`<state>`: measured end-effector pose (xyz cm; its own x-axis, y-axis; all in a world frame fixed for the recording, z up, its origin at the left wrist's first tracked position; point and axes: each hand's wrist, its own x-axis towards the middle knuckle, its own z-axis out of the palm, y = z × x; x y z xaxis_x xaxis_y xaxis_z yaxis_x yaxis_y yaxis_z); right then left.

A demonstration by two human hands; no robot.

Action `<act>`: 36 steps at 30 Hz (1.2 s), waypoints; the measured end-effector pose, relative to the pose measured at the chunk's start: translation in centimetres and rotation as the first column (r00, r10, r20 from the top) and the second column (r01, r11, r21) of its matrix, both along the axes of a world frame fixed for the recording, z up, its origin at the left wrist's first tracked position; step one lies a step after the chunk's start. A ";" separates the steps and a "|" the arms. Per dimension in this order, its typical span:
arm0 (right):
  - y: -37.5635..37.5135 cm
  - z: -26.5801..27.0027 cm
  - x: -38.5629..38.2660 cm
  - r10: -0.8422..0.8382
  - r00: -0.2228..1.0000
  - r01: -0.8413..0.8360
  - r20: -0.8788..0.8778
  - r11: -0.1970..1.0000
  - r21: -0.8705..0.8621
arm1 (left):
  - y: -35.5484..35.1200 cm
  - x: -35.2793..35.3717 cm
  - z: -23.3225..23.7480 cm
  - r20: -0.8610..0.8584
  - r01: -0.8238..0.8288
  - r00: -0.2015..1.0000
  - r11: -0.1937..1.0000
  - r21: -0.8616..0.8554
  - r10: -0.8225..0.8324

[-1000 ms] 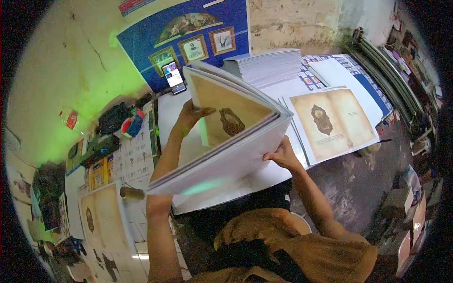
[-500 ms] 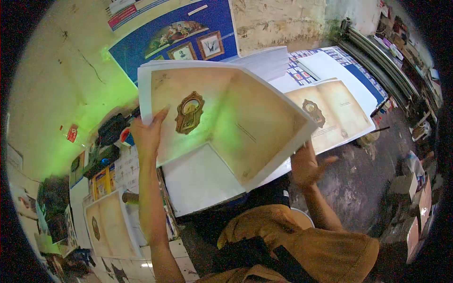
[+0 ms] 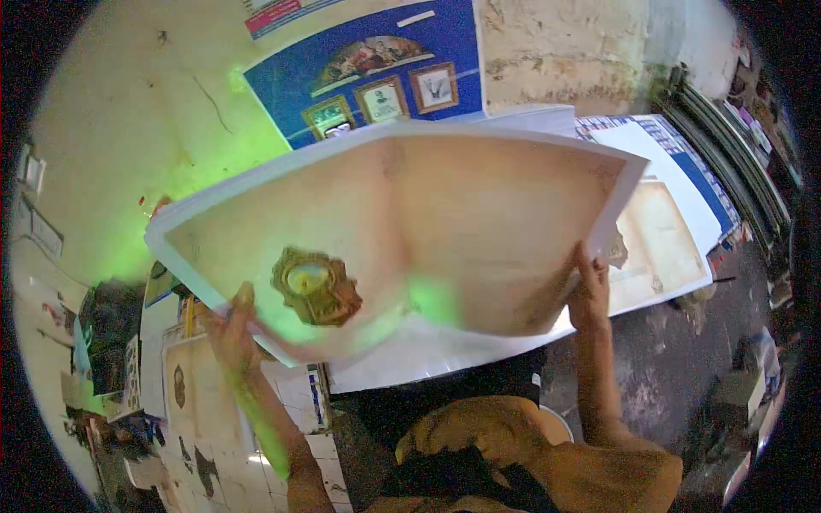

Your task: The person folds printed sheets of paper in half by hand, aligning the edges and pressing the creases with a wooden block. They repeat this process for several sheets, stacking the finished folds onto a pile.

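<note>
A large printed sheet point(image 3: 479, 222), aged-tan with a white border and an ornate frame picture on its left half, is raised in front of me and sags in the middle. My left hand point(image 3: 235, 333) grips its lower left edge, thumb on the printed side. At the lower right edge, my right hand point(image 3: 590, 286) pinches the sheet. Beneath it shows a white surface point(image 3: 410, 346). Whether one sheet or several are held is unclear.
Similar tan prints point(image 3: 671, 231) lie at the right on white paper. Another print point(image 3: 190, 385) is at the lower left. A blue poster point(image 3: 389, 77) stands against the wall behind. Long dark bars point(image 3: 727, 154) line the far right, above the dark floor point(image 3: 658, 368).
The sheet has swung level and spread wider. My left hand has moved down and left with its edge. My right hand, open before, now holds the right side. The view has shifted slightly.
</note>
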<state>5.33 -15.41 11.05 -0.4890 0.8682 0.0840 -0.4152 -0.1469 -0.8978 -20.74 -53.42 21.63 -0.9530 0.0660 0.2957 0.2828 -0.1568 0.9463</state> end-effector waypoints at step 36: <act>4.0 -6.4 -0.7 -0.058 0.934 -0.041 0.351 0.962 0.269 | 2.7 6.7 -12.2 -0.062 -0.206 0.978 0.969 -0.133 0.200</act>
